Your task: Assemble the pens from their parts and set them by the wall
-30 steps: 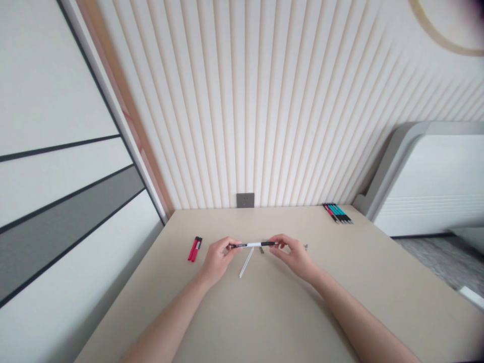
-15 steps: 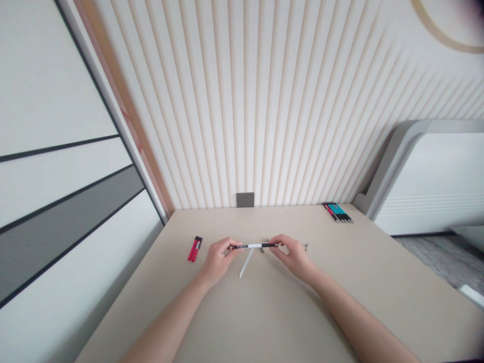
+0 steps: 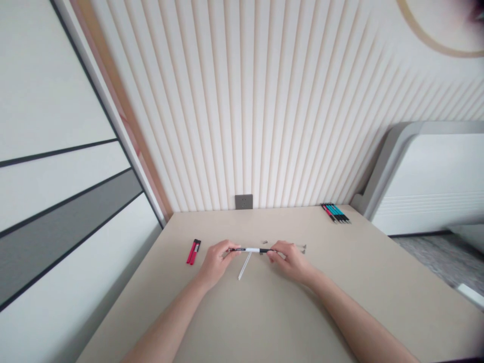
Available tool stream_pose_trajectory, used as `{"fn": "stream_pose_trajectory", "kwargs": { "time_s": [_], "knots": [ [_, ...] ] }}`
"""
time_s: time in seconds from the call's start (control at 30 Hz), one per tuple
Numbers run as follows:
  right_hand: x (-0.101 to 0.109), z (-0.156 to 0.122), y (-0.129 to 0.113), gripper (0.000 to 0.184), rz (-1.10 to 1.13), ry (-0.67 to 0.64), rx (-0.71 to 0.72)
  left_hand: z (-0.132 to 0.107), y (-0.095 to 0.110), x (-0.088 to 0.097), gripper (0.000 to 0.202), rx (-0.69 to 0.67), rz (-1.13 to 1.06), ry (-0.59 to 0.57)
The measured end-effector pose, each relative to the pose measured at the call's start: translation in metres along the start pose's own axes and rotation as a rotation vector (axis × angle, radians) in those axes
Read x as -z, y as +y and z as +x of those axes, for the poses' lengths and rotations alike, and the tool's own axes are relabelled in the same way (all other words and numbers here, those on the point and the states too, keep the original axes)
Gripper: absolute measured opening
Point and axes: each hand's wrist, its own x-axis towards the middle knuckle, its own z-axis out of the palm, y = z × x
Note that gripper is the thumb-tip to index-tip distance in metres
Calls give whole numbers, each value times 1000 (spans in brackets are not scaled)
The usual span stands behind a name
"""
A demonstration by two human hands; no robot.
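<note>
The left hand (image 3: pixel 215 262) and the right hand (image 3: pixel 293 262) hold a black-and-white pen (image 3: pixel 251 249) level between them, over the middle of the beige surface (image 3: pixel 242 322). The left fingers (image 3: pixel 231 250) pinch the pen's left end, and the right fingers (image 3: pixel 273 254) close narrowly on its black right end. Small print shows on the barrel near the left end, but it cannot be read at this resolution. No other writing is legible.

A thin clear tube (image 3: pixel 244 266) lies tilted on the surface, just near of the pen and between the hands. Small metal parts (image 3: pixel 264 241) lie just far of the pen, and another small metal part (image 3: pixel 304 247) lies beyond the right hand; their exact type is hard to tell at this size. A red-and-black item (image 3: pixel 193 251) lies left of the left hand. A row of pens with teal and red barrels (image 3: pixel 335 213) lies at the far right corner. A grey wall socket (image 3: pixel 243 201) sits above the far edge.

Compared with half a second earlier, the right hand sits lower and further left along the pen, leaving the nearest metal part more exposed.
</note>
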Motion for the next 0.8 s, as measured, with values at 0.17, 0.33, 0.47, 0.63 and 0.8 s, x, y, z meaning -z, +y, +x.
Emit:
{"fn": "stream_pose_trajectory", "kwargs": {
  "time_s": [0.17, 0.33, 0.47, 0.63, 0.8],
  "knots": [
    [-9, -1, 6, 56, 112, -31, -101, 0, -1, 3, 13, -32, 28, -12],
    [-11, 9, 15, 39, -152, 200, -33, 2, 2, 7, 15, 70, 64, 99],
    [-16, 19, 19, 30, -411, 119, 6, 3, 0, 7, 17, 85, 73, 137],
    [-26, 24, 24, 27, -581, 30, -32, 2, -3, 3, 18, 98, 48, 79],
    [-22, 21, 27, 26, -643, 4, -27, 0, -7, 0, 17, 96, 35, 68]
  ]
}}
